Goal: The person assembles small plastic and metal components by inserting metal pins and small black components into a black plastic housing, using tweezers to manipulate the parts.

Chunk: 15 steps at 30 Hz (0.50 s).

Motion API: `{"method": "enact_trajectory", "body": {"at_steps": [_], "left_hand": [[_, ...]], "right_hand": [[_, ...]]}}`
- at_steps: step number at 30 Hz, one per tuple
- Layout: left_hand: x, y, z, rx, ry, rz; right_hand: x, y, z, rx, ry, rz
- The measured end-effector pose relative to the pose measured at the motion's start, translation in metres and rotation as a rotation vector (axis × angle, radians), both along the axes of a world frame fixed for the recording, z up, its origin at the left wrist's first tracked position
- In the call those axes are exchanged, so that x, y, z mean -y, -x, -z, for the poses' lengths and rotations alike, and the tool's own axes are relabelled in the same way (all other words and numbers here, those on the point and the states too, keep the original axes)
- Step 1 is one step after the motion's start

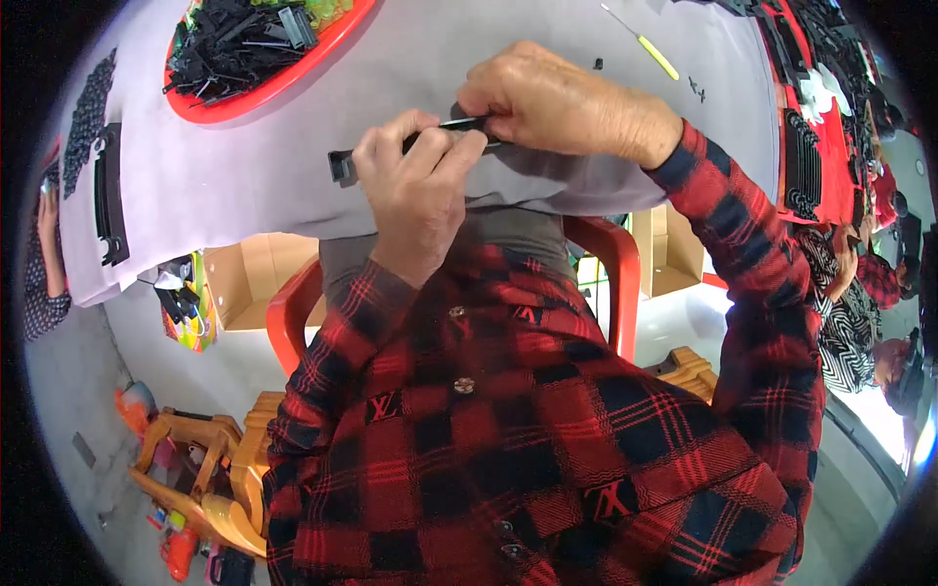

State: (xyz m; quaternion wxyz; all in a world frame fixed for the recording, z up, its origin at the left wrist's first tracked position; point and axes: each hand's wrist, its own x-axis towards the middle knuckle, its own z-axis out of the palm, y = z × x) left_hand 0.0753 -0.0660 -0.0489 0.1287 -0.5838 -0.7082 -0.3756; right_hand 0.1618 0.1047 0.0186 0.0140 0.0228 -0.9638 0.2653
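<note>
Both my hands are on one long, narrow black plastic part (341, 166) just above the near side of the table. My left hand (415, 181) has its fingers wrapped round the part, whose squared end sticks out to the left. At the other end, the fingertips of my right hand (562, 103) pinch together; they hide most of that end, and any small piece between them cannot be made out. Beyond my right hand lies a thin tool with a yellow handle (657, 57), with some tiny black pieces (697, 90) beside it.
A red basin (293, 83) heaped with black plastic parts stands at the far left. Stacked black strips (107, 195) lie on the table's left edge, more (803, 166) on a red surface at right. Cardboard boxes (259, 273) are below the table. Other people sit at both sides.
</note>
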Motion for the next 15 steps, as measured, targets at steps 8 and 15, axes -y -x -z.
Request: {"method": "enact_trajectory", "body": {"at_steps": [8,15], "left_hand": [[0.007,0.002,0.007,0.049,0.006,0.013],[0.006,0.002,0.000,0.001,0.012,-0.008]], "right_hand": [[-0.001,-0.002,-0.004,0.075,0.006,0.016],[-0.003,-0.016,0.000,0.052,0.249,0.182]]}}
